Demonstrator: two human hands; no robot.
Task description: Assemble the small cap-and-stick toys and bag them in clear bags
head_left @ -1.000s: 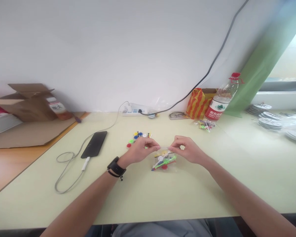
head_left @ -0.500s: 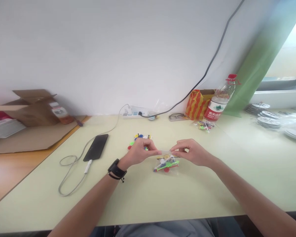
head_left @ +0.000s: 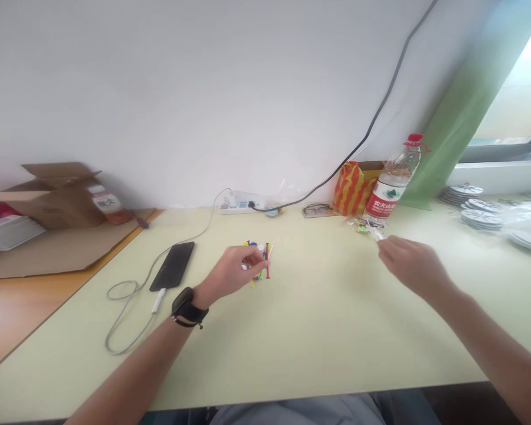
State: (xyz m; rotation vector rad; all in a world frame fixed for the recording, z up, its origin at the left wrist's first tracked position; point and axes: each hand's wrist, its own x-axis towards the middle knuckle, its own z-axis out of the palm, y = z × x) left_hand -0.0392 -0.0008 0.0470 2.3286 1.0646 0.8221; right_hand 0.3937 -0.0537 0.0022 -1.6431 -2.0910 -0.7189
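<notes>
My left hand [head_left: 232,271], with a black watch on the wrist, is over a pile of small coloured plastic pieces [head_left: 260,248]. Its thumb and fingertips pinch together at a thin red plastic stick [head_left: 268,271]. The hand covers part of the pile. Off to the right, my right hand [head_left: 409,262] is closed, its fingertips at the edge of a clear plastic bag [head_left: 376,234]. Coloured pieces show in the bagged heap [head_left: 363,225] beside those fingers, in front of the water bottle [head_left: 387,189]. How many bags lie there I cannot tell.
A phone [head_left: 172,265] with a white charging cable lies at the left. Along the wall are a power strip [head_left: 239,202], glasses [head_left: 318,210] and a striped bag [head_left: 351,189]. Stacked discs [head_left: 482,219] stand at the right, a cardboard box [head_left: 66,195] at the far left.
My hands have moved apart. The right hand carried the clear bag of coloured pieces from the middle to the bagged heap at the right. My left hand shifted left onto the loose pile.
</notes>
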